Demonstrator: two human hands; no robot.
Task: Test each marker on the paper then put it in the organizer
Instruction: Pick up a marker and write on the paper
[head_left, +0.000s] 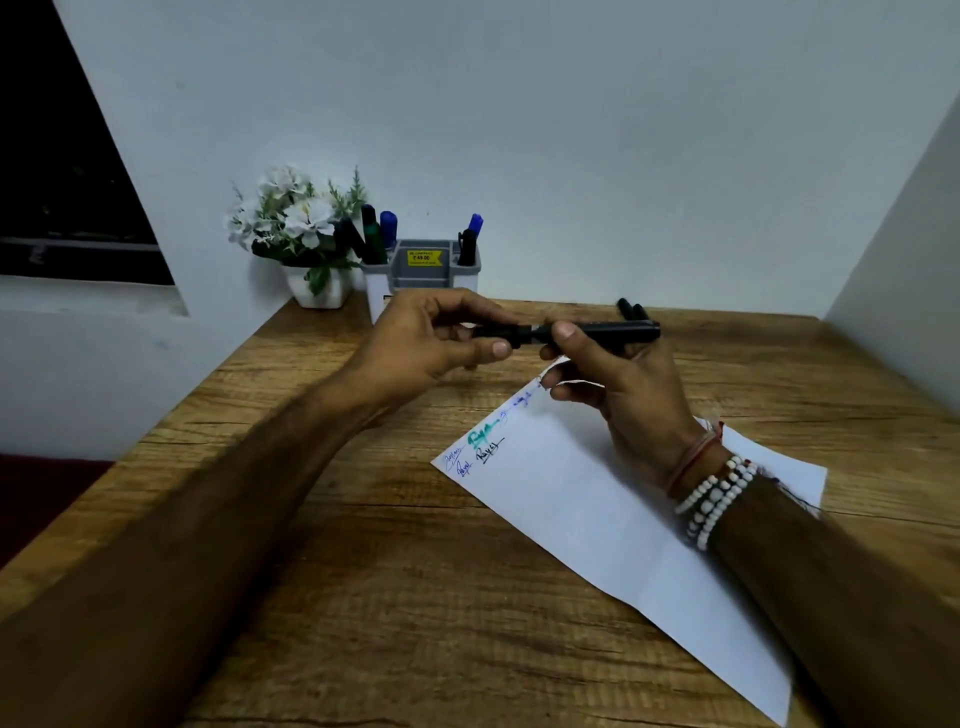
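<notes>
A black marker (613, 331) is held level above the table between both hands. My left hand (431, 338) grips its cap end and my right hand (618, 395) grips the barrel. Below lies a white sheet of paper (597, 499) with blue, green and black scribbles near its far left corner. The grey and white organizer (421, 280) stands at the back against the wall, with several markers upright in its side slots. Two more black markers (631, 309) lie on the table behind my right hand.
A small white pot of white flowers (306, 234) stands left of the organizer. The wooden table (415, 571) meets walls at the back and right. Its left edge drops off toward a dark window (62, 182).
</notes>
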